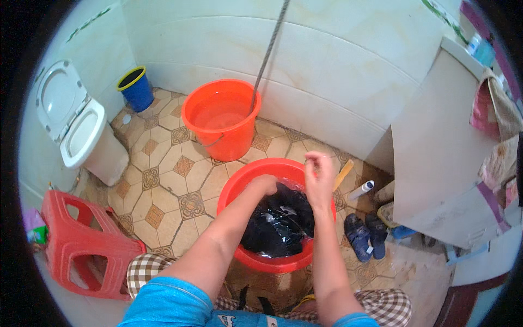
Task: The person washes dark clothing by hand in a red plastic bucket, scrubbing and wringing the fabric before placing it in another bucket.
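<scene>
A red plastic basin (282,266) stands on the tiled floor in front of me, with dark wet cloth (278,225) and water inside. My left hand (266,184) is at the upper left edge of the cloth; its fingers are partly hidden, and whether they grip the cloth is unclear. Raised over the basin's right side, my right hand (319,173) has curled fingers with a gap between them and no visible object in it.
Behind the basin stands an orange bucket (229,143) of water with a grey hose (269,53). A red stool (81,245), toilet (81,135) and blue bin (139,94) are leftward. Dark slippers (359,237), a white tube (361,190) and a leaning panel (441,155) are rightward.
</scene>
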Available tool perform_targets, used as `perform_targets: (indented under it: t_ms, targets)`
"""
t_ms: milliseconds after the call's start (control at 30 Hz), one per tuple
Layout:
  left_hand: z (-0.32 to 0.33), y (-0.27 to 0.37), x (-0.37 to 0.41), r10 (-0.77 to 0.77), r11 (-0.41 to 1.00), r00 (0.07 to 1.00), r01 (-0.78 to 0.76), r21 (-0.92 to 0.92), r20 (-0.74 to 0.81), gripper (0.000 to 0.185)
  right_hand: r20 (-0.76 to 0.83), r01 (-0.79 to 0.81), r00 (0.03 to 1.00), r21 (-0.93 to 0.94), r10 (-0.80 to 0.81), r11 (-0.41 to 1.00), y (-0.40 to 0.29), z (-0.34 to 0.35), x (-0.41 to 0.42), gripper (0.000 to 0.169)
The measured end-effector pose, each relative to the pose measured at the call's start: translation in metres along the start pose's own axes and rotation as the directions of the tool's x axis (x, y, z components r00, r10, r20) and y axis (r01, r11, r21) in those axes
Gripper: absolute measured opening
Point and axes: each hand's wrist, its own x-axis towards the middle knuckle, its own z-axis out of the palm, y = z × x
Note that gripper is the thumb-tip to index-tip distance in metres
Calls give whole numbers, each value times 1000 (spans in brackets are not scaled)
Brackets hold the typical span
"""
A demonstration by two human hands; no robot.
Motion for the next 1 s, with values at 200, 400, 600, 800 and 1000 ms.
perform_targets:
  t_ms: [200,400,600,800,1000]
  targets:
    - [35,19,-26,42,991,977,-67,113,208,64,529,-149,460,-746,713,649,146,33,-104,84]
    - [101,14,-54,74,958,997,-73,276,6,66,474,-124,605,-737,639,664,150,44,-169,77]
    - [112,20,-59,129,935,983,-77,347,-127,76,400,-134,689,-749,605,648,156,48,-185,77]
    - [105,30,-57,108,936,988,-64,347,-108,80,425,-111,708,-721,563,684,175,49,-190,84]
    - [92,12,-22,105,987,986,-120,111,130,75,536,-291,562,-585,629,758,183,34,-163,82]
